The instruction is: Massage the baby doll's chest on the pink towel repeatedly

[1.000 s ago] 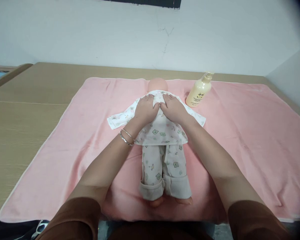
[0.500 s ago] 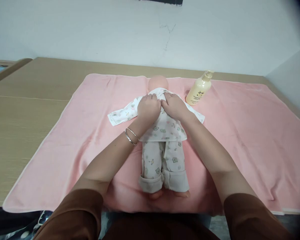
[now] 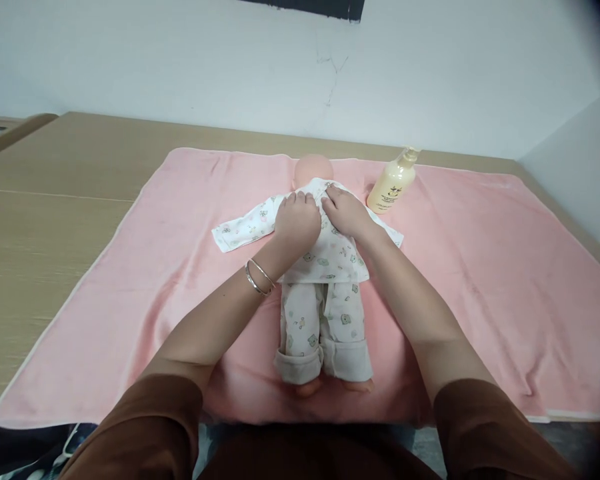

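Observation:
A baby doll (image 3: 313, 168) lies on a pink blanket, its head toward the wall and its feet toward me. It wears a white patterned shirt (image 3: 325, 263) with the sleeves spread out, and matching trousers (image 3: 345, 319) with rolled cuffs. My left hand (image 3: 299, 219) is curled on the left of the shirt's upper part, fingers bent over the cloth. On the right of the same part, my right hand (image 3: 347, 210) rests with its fingertips pinching the fabric near the collar. The cloth under the fingers is mostly hidden.
A yellow pump bottle (image 3: 393, 183) stands on the pink blanket (image 3: 480, 267), right of the doll's head. The blanket covers much of the wooden table (image 3: 40, 233). A white wall rises behind the table's far edge.
The whole view has shifted slightly. My right hand's fingers have drawn back a little from the collar, and the two hands are slightly farther apart, with the cloth between them flatter.

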The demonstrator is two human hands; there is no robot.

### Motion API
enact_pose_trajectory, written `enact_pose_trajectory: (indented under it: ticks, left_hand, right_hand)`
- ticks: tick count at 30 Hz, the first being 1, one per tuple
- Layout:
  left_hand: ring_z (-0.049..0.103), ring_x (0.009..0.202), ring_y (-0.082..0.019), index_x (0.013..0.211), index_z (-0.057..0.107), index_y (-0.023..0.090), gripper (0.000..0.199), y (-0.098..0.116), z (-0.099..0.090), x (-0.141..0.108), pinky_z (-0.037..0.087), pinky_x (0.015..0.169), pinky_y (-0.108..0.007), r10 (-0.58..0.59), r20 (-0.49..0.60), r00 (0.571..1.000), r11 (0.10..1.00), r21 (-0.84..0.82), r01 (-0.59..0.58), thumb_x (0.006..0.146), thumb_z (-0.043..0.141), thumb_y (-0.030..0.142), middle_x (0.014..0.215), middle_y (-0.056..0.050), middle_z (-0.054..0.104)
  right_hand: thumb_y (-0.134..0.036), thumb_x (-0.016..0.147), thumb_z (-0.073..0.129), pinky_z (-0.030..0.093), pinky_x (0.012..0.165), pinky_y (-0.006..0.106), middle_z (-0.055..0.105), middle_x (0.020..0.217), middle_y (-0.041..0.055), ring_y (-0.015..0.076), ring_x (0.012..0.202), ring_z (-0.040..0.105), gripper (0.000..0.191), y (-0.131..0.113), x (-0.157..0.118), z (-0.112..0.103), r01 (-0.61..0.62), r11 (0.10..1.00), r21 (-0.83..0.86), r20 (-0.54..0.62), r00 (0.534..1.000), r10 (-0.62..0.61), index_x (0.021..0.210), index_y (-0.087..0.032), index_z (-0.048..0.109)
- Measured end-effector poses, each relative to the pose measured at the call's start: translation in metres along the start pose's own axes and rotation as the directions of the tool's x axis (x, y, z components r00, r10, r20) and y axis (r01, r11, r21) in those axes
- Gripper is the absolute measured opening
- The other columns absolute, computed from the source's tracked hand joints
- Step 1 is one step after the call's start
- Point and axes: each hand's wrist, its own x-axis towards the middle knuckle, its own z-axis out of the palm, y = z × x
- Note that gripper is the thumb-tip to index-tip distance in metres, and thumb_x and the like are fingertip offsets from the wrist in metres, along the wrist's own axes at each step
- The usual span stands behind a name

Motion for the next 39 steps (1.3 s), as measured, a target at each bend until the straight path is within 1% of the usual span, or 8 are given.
enact_pose_trajectory:
  ticks: [10, 13, 17, 19, 24, 28, 35, 39]
  left_hand:
    - [0.065, 0.127, -0.036, 0.127, 0.064, 0.006, 0.041, -0.029, 0.008, 0.027, 0.05, 0.113, -0.048, -0.047, 0.034, 0.998, 0.968, -0.244, 0.054, 0.1, 0.042, 0.028, 0.134, -0.022, 0.07]
    - [0.058, 0.138, -0.037, 0.135, 0.06, 0.003, 0.046, -0.022, 0.01, 0.021, 0.043, 0.12, -0.051, -0.058, -0.009, 0.998, 0.978, -0.202, 0.055, 0.102, 0.038, 0.025, 0.144, -0.024, 0.065]
    - [0.056, 0.14, -0.038, 0.138, 0.059, 0.001, 0.048, -0.011, 0.011, 0.011, 0.041, 0.122, -0.052, -0.056, -0.039, 0.998, 0.988, -0.147, 0.049, 0.104, 0.036, 0.024, 0.145, -0.024, 0.064]
    - [0.058, 0.138, -0.038, 0.134, 0.062, 0.001, 0.047, -0.012, 0.01, 0.011, 0.043, 0.12, -0.051, -0.055, -0.031, 0.998, 0.989, -0.14, 0.05, 0.103, 0.036, 0.024, 0.141, -0.024, 0.066]
    - [0.06, 0.135, -0.036, 0.134, 0.063, 0.006, 0.048, -0.028, 0.011, 0.023, 0.045, 0.119, -0.05, -0.09, 0.022, 0.996, 0.974, -0.208, 0.093, 0.103, 0.039, 0.033, 0.14, -0.023, 0.067]
    - [0.061, 0.133, -0.038, 0.134, 0.063, 0.006, 0.052, -0.034, 0.01, 0.027, 0.046, 0.117, -0.051, -0.105, 0.057, 0.993, 0.97, -0.216, 0.115, 0.102, 0.038, 0.039, 0.14, -0.024, 0.067]
    - [0.052, 0.142, -0.041, 0.141, 0.056, -0.002, 0.053, -0.009, 0.0, 0.007, 0.04, 0.122, -0.053, -0.073, 0.047, 0.996, 0.994, -0.076, 0.077, 0.106, 0.035, 0.032, 0.145, -0.028, 0.06]
    - [0.056, 0.139, -0.038, 0.136, 0.06, 0.002, 0.048, -0.012, -0.004, 0.009, 0.044, 0.119, -0.049, -0.05, 0.065, 0.997, 0.994, -0.098, 0.056, 0.105, 0.035, 0.03, 0.142, -0.025, 0.064]
  right_hand:
    - [-0.021, 0.105, 0.031, 0.053, 0.103, 0.043, 0.075, 0.115, 0.0246, 0.0347, 0.113, 0.069, 0.042, -0.033, -0.02, 0.0, -0.043, 0.978, -0.203, -0.046, 0.998, 0.034, 0.113, -0.006, 0.069]
    - [-0.025, 0.104, 0.031, 0.047, 0.114, 0.048, 0.069, 0.136, 0.0255, 0.0367, 0.13, 0.062, 0.049, -0.023, -0.012, 0.004, -0.078, 0.989, -0.126, -0.016, 0.997, 0.077, 0.129, -0.001, 0.065]
    - [-0.035, 0.105, 0.032, 0.027, 0.131, 0.055, 0.036, 0.171, 0.0198, 0.0408, 0.159, 0.033, 0.067, -0.005, 0.0, 0.01, -0.128, 0.992, 0.011, 0.042, 0.991, 0.128, 0.161, 0.0, 0.038]
    - [-0.037, 0.105, 0.032, 0.024, 0.132, 0.055, 0.033, 0.172, 0.0193, 0.0409, 0.161, 0.029, 0.068, -0.002, 0.001, 0.01, -0.133, 0.991, 0.028, 0.054, 0.99, 0.131, 0.163, -0.001, 0.035]
    - [-0.031, 0.105, 0.03, 0.041, 0.12, 0.056, 0.062, 0.148, 0.0237, 0.0418, 0.14, 0.054, 0.054, -0.02, -0.01, -0.002, -0.077, 0.996, -0.055, 0.051, 0.996, 0.08, 0.14, -0.001, 0.061]
    - [-0.026, 0.105, 0.028, 0.047, 0.113, 0.054, 0.067, 0.134, 0.0264, 0.0409, 0.131, 0.059, 0.051, -0.031, -0.017, -0.008, -0.053, 0.993, -0.104, 0.056, 0.997, 0.059, 0.13, 0.0, 0.064]
    - [-0.037, 0.108, 0.028, 0.021, 0.133, 0.053, 0.032, 0.173, 0.0211, 0.0336, 0.163, 0.026, 0.064, 0.003, 0.007, 0.006, -0.107, 0.988, 0.112, 0.111, 0.989, 0.095, 0.16, -0.003, 0.038]
    - [-0.036, 0.108, 0.028, 0.023, 0.132, 0.058, 0.039, 0.169, 0.0215, 0.0354, 0.16, 0.033, 0.061, -0.002, 0.005, 0.007, -0.11, 0.992, 0.068, 0.074, 0.992, 0.105, 0.156, -0.003, 0.044]
